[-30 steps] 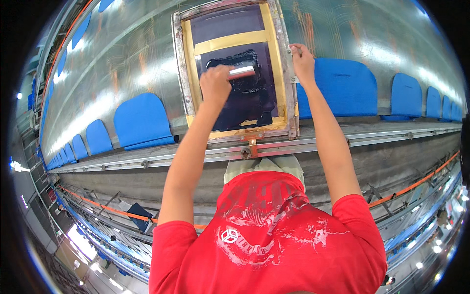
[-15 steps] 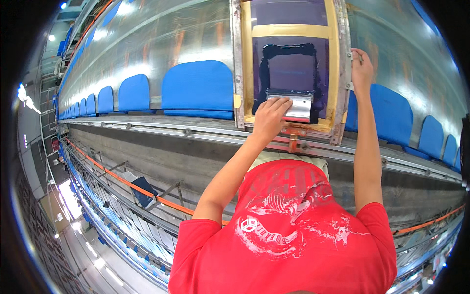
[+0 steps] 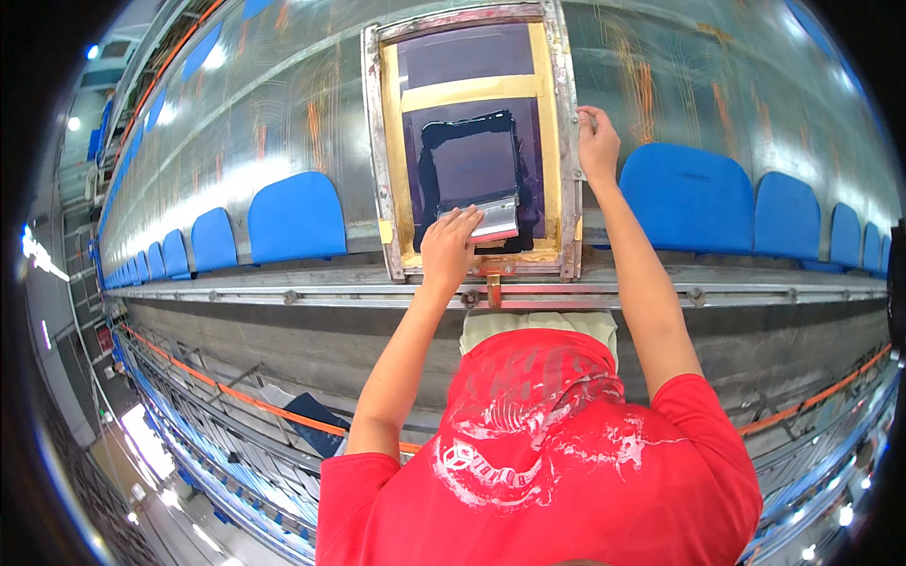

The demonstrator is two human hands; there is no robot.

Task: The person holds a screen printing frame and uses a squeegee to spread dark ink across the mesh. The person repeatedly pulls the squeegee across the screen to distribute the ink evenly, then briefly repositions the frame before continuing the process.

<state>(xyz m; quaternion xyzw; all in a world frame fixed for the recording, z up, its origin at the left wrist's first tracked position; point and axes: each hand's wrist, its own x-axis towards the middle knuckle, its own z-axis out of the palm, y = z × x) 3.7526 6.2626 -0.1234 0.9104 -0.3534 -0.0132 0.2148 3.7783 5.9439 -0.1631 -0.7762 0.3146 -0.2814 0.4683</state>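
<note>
My left hand [image 3: 447, 249] is closed over the left end of a silver squeegee [image 3: 496, 218]. The squeegee lies across the lower part of a dark purple printing screen, just below a rectangle bordered by dark wet ink [image 3: 429, 156]. Around the mesh runs a worn screen frame [image 3: 381, 179], with yellowish tape along its inner edges. At the frame's right side my right hand [image 3: 598, 143] has its fingers curled on the edge. Part of the squeegee is hidden under my left fingers.
Blue rounded fabric-like panels [image 3: 687, 200] line the long shiny table [image 3: 661, 57] on both sides of the frame. A metal rail [image 3: 368, 294] follows the table's near edge, with an orange-brown bracket [image 3: 494, 291] at the frame. An orange bar [image 3: 255, 401] runs behind me, at left.
The screen frame, squeegee and both hands now appear farther left and slightly lower. Gaps now show between the frame and the nearest blue panels. Both hands keep their holds.
</note>
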